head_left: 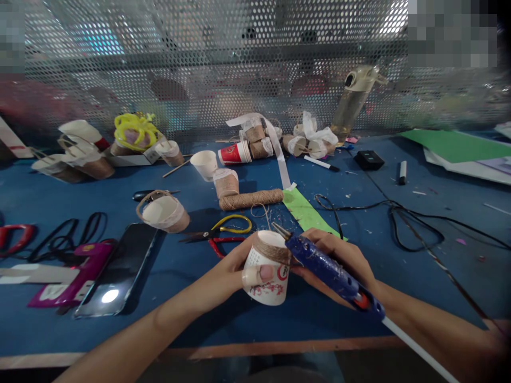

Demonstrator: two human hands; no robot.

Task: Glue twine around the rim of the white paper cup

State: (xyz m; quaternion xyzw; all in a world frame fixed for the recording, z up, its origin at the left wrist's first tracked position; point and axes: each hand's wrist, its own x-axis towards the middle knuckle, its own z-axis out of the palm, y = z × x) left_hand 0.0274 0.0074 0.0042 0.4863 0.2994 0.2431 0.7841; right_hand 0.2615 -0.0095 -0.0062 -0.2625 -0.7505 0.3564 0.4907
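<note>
My left hand [243, 266] is closed round a white paper cup [269, 290] printed with red blossoms, its thumb across the front. Brown twine [271, 250] is wound in a band near the cup's rim. In my right hand [343, 255] is a blue hot glue gun [323, 266], a white glue stick [415, 346] sticking out of its back. The metal nozzle [281, 230] points left, close to the cup's rim; whether it touches cannot be told. A loose twine end rises behind the cup toward a twine roll [251, 200]. Scissors [215, 234] with yellow and red handles lie just beyond my left hand.
Twine-wrapped cups with lace, one a small basket [165, 213], stand at mid-left and along the back. A phone [120, 271] and a purple glue gun [80, 276] lie left. Black cables [399, 213], a green strip [309, 213] and a bottle [353, 101] are right. A perforated metal screen [223, 69] rises behind.
</note>
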